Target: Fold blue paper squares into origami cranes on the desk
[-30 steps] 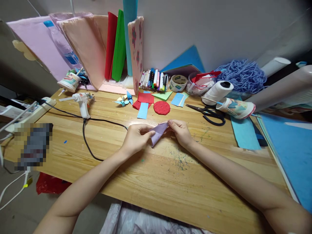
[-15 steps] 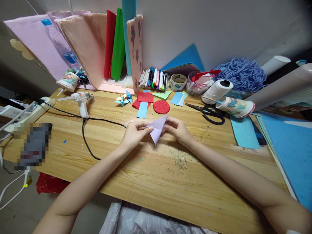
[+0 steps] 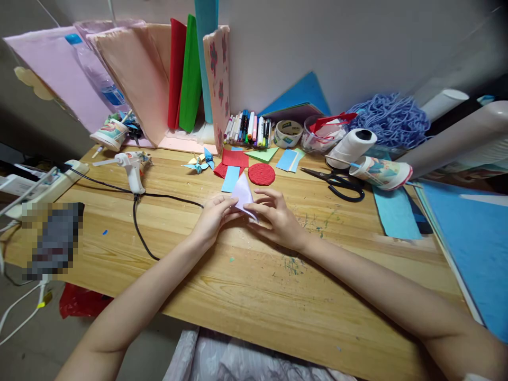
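A small folded piece of lilac paper [image 3: 241,196] is held just above the wooden table, one pointed corner upward. My left hand [image 3: 214,217] is closed on its left side in a pinch. From the right, my right hand [image 3: 280,218] reaches the lower right corner; that corner lies between its fingers, while another finger stretches out apart from the paper. Just beyond are a light blue paper strip [image 3: 229,182], a red paper piece [image 3: 235,158] and a round red disc [image 3: 261,174].
A hot glue gun [image 3: 132,172] stands at left, its black cable crossing the table. Black-handled scissors [image 3: 345,186], a paper cup [image 3: 381,173] and a white thread spool [image 3: 353,145] lie at right. Markers [image 3: 249,128] and a tape roll [image 3: 288,133] line the back. Blue sheets [image 3: 468,227] cover the right edge.
The lilac paper has shifted slightly left and turned, so its point now faces up. My right hand has moved left and down to its lower corner, fingers more spread.
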A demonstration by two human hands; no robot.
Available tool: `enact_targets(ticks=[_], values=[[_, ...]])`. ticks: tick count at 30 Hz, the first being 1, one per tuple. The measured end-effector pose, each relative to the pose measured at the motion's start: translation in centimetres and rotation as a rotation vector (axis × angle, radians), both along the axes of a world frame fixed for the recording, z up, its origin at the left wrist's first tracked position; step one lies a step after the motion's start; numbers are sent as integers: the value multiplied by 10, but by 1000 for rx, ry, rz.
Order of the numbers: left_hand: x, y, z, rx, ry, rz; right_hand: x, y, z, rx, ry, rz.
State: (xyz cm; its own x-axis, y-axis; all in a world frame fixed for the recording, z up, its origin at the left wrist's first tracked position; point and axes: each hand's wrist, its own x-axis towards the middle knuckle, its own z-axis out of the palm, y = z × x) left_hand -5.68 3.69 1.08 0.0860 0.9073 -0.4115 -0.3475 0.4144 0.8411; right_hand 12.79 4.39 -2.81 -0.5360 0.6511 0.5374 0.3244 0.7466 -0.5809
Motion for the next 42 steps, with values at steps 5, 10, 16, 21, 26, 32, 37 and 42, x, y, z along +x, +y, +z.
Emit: enact_targets(ticks=[5, 10, 16, 21, 26, 32, 37, 42], values=[[1, -1, 0, 17, 16, -129, 4, -1, 3, -28, 117, -111], [1, -1, -3, 236, 364, 21, 4, 6, 7, -440, 433, -255], [3, -5, -1, 456, 555, -102, 4, 15, 6, -900, 574, -91], [5, -6, -5, 410, 475, -84, 4, 13, 5, -1020, 551, -42], [4, -5, -6, 387, 510, -63, 2, 14, 5, -1063, 568, -57], [6, -6, -2, 347, 518, -61, 2, 16, 5, -1076, 567, -55], [7, -6, 1, 353, 534, -60, 4, 17, 2, -1083, 579, -35], [7, -7, 1, 376, 564, -47, 4, 17, 0, -1092, 591, -7]])
